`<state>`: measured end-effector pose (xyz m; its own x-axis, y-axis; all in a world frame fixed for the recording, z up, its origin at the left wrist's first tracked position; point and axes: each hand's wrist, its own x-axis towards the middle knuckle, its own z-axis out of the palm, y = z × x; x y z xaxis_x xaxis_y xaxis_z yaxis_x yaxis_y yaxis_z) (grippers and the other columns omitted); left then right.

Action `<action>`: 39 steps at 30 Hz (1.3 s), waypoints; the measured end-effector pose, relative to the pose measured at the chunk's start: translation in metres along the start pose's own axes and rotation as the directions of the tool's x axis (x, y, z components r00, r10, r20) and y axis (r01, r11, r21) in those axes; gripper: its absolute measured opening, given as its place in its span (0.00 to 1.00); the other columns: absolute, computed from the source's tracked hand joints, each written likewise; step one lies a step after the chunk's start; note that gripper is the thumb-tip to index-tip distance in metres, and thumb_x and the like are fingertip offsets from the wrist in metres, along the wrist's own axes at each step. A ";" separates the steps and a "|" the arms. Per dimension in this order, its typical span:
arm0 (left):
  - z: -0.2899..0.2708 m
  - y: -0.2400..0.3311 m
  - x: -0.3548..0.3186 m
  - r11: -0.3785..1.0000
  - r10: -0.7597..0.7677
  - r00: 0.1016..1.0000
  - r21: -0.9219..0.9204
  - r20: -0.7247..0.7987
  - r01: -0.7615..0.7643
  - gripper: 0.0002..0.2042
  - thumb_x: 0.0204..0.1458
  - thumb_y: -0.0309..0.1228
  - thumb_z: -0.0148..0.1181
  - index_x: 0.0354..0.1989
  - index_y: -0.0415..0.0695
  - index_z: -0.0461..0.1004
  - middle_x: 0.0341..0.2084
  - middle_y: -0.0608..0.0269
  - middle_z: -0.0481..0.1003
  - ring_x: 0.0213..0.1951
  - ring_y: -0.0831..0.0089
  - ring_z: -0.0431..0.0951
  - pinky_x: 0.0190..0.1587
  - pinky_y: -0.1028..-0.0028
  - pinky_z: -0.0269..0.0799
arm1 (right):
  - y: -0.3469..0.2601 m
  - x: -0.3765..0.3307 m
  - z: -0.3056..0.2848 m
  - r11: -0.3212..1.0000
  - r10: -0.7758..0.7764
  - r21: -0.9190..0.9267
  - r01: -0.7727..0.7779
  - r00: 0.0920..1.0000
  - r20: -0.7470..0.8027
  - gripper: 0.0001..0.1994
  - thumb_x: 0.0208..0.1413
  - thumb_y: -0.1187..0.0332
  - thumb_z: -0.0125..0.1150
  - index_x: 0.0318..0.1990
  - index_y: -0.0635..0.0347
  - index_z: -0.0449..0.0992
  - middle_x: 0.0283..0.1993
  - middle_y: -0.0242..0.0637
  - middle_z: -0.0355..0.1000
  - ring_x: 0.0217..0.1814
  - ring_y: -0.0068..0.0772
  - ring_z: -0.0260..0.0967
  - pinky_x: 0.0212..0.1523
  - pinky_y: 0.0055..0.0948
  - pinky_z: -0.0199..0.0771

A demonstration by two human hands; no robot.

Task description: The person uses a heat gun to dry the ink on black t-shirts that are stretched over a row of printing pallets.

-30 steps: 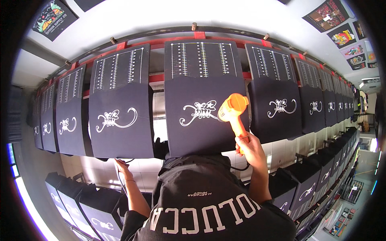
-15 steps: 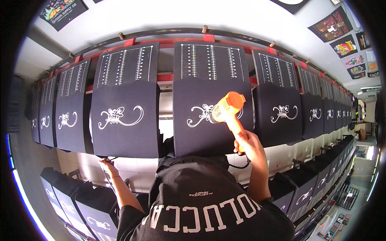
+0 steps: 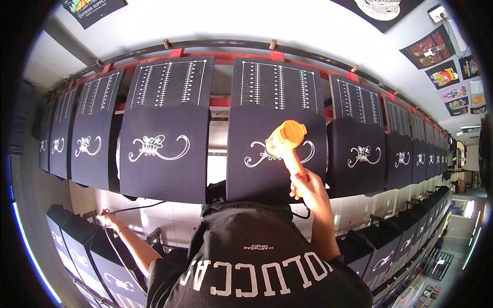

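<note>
My right hand (image 3: 312, 192) grips the handle of an orange heat gun (image 3: 290, 149). Its body hangs over the white curling print on a black cloth piece (image 3: 280, 182), covering the middle of that print. The cloth lies flat on a black board with white ruler scales (image 3: 279, 84) at its far end. Out to the left, my left hand (image 3: 107, 219) is closed on a thin black cable (image 3: 136, 209), which runs from it toward my body. Part of another dark cord (image 3: 302, 215) shows below my right hand.
Similar boards with printed black cloth, such as one on the left (image 3: 164, 177) and one on the right (image 3: 357, 172), line a red and black rail (image 3: 221, 43). A second row of boards (image 3: 120, 280) stands behind me. Printed sheets (image 3: 429, 46) hang on the wall.
My left hand has moved farther left and back, drawing the cable out with it. The heat gun has shifted slightly left over the print. The view has shifted a little.
</note>
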<state>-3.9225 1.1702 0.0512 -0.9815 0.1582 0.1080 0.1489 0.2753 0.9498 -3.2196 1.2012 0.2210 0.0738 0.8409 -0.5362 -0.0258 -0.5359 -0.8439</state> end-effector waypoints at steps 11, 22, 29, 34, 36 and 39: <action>-0.018 0.068 0.013 0.941 0.018 0.989 -0.333 -0.149 -0.067 0.13 0.58 0.32 0.38 0.27 0.40 0.67 0.18 0.66 0.64 0.19 0.77 0.61 0.22 0.79 0.59 | -0.008 0.030 0.003 1.000 -0.006 0.001 0.006 0.998 -0.067 0.14 0.60 0.62 0.60 0.44 0.64 0.72 0.26 0.29 0.69 0.23 0.18 0.69 0.23 0.18 0.68; 0.019 0.061 -0.031 0.948 -0.002 1.000 -0.318 0.009 0.005 0.09 0.58 0.29 0.39 0.28 0.41 0.64 0.19 0.65 0.62 0.20 0.76 0.62 0.24 0.77 0.61 | 0.000 0.023 -0.022 0.999 -0.033 -0.004 0.033 0.976 -0.216 0.12 0.60 0.60 0.60 0.38 0.61 0.71 0.25 0.28 0.69 0.22 0.18 0.68 0.22 0.18 0.68; 0.056 0.027 -0.056 0.945 -0.030 0.973 -0.312 0.228 0.102 0.11 0.60 0.38 0.40 0.30 0.45 0.63 0.15 0.68 0.61 0.16 0.78 0.60 0.21 0.77 0.60 | -0.006 0.024 -0.025 1.000 0.007 0.029 0.001 0.963 -0.270 0.11 0.61 0.61 0.59 0.39 0.61 0.71 0.25 0.28 0.68 0.22 0.18 0.68 0.22 0.18 0.68; 0.081 -0.036 -0.054 1.000 -0.022 0.970 0.017 0.240 0.018 0.18 0.62 0.42 0.40 0.40 0.39 0.71 0.35 0.61 0.71 0.38 0.70 0.70 0.47 0.70 0.66 | 0.004 0.020 -0.030 0.999 -0.015 0.040 0.023 0.982 -0.190 0.12 0.60 0.61 0.60 0.38 0.61 0.71 0.25 0.29 0.69 0.22 0.19 0.69 0.22 0.19 0.68; 0.092 -0.051 -0.060 0.970 0.070 0.967 0.211 0.243 -0.123 0.20 0.60 0.43 0.42 0.43 0.38 0.72 0.39 0.57 0.72 0.42 0.64 0.71 0.49 0.64 0.67 | -0.002 0.011 -0.032 0.997 0.012 0.079 0.004 0.981 -0.195 0.13 0.60 0.60 0.60 0.39 0.62 0.71 0.25 0.29 0.69 0.22 0.19 0.69 0.22 0.19 0.68; 0.112 -0.079 -0.052 0.941 0.213 0.943 0.206 0.256 -0.268 0.20 0.61 0.43 0.41 0.44 0.38 0.73 0.40 0.56 0.72 0.41 0.63 0.72 0.48 0.62 0.69 | -0.002 -0.001 -0.020 0.998 -0.017 -0.064 0.001 0.967 -0.253 0.15 0.60 0.60 0.60 0.42 0.64 0.72 0.26 0.29 0.69 0.23 0.19 0.69 0.22 0.19 0.69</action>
<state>-3.8697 1.2460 -0.0626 -0.8630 0.4506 0.2286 0.4280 0.4116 0.8046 -3.1999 1.2002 0.2232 0.3237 0.8034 -0.4998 0.0381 -0.5389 -0.8415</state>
